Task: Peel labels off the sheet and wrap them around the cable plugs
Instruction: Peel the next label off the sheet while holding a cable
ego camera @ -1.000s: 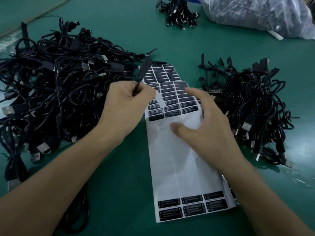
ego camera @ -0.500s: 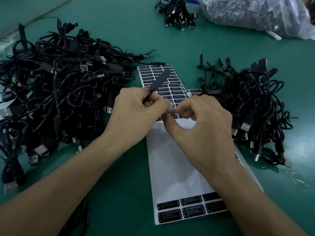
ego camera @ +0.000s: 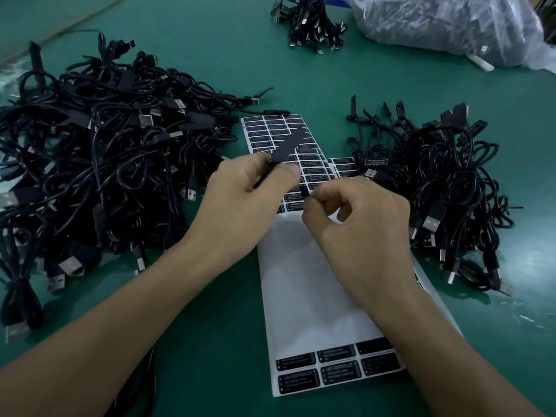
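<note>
1. The left hand point(ego camera: 249, 203) is closed on a black cable plug point(ego camera: 290, 144). Thumb and forefinger grip its lower end, and the flat body of the plug points up and to the right, above the label sheet point(ego camera: 301, 281).
2. The right hand point(ego camera: 364, 233) has its fingers curled. The tips of thumb and forefinger meet just to the right of the left hand, at the lowest row of the black labels point(ego camera: 293, 197). I cannot tell if a label is between the two tips.
3. The label sheet lies flat on the green desk point(ego camera: 210, 55), under both hands. Its middle part is bare white backing. Black labels fill the far end, and two rows of them are at the near end.
4. A large pile of black cables point(ego camera: 105, 152) lies to the left of the left hand. A smaller pile point(ego camera: 445, 188) lies to the right of the right hand, near the edge of the sheet.
5. At the far side of the desk are a small cable bundle point(ego camera: 310, 19) and a clear plastic bag point(ego camera: 451, 22).
</note>
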